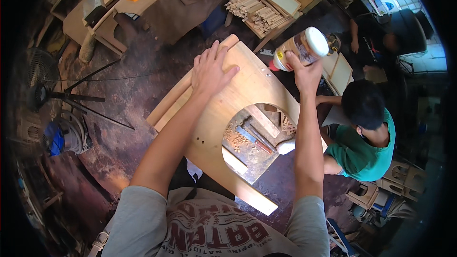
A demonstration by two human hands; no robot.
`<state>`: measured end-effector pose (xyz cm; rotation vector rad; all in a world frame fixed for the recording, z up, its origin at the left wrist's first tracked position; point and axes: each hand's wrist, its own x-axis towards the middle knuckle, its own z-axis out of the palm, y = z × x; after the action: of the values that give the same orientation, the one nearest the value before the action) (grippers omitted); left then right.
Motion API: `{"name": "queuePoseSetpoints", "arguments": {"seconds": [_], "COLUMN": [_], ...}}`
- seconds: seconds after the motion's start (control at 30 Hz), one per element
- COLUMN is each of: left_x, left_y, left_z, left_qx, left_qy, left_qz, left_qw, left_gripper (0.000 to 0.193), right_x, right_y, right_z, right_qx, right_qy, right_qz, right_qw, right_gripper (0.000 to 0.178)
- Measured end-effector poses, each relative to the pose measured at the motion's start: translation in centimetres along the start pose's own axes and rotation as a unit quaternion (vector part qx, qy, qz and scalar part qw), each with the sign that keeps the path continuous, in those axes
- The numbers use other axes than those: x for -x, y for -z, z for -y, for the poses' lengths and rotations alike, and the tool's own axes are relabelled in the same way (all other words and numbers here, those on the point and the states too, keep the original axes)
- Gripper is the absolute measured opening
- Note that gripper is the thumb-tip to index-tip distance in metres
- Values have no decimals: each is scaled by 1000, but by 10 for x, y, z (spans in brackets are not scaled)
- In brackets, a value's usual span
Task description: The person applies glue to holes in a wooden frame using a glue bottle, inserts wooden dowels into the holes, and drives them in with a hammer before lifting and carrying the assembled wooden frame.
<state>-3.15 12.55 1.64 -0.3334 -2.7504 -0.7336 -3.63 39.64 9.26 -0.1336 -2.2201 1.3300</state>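
Observation:
A pale curved wooden panel (209, 119) with a large round cut-out lies slanted before me. A wooden rail (173, 97) runs along its far left edge. My left hand (212, 74) rests on the panel's far end, its fingers spread over the rail side and its thumb stretched across the face. In my right hand (304, 74) is a glue bottle (297, 50) with a white base and a red nozzle (273, 65). It is tipped nozzle down beside the panel's right edge, close to small holes (266, 73) with whitish spots. Whether nozzle and wood touch, I cannot tell.
Through the cut-out show a work surface, a chisel (252, 138) and wood shavings. A person in green (364, 135) crouches at the right; another (369, 38) is farther back. Wood strips (257, 12) are stacked beyond; a fan (43, 81) stands left.

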Motion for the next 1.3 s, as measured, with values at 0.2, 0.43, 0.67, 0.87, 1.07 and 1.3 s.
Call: {"name": "queuePoseSetpoints", "arguments": {"seconds": [0.2,0.43,0.67,0.87,1.07,1.3], "left_x": [2,6,10,8,7,9], "left_y": [10,5,3,1,1,2], "left_z": [6,10,21,24,26,26], "left_qx": [11,68,101,117,110,105], "left_qy": [11,-29,-37,-48,-49,-52], "left_qz": [51,46,33,21,22,20], "left_qw": [999,996,994,992,992,993], "left_gripper": [71,75,74,71,71,72], "right_x": [108,277,306,311,311,306], "right_y": [49,12,-25,-41,-46,-51], "right_z": [35,95,109,117,124,118], "right_qx": [-259,-287,-257,-242,-222,-204], "right_qy": [-226,-360,-353,-339,-310,-215], "right_qz": [-60,-122,-131,-134,-133,-127], "right_qw": [937,879,890,899,915,946], "right_gripper": [41,57,53,56,54,46]}}
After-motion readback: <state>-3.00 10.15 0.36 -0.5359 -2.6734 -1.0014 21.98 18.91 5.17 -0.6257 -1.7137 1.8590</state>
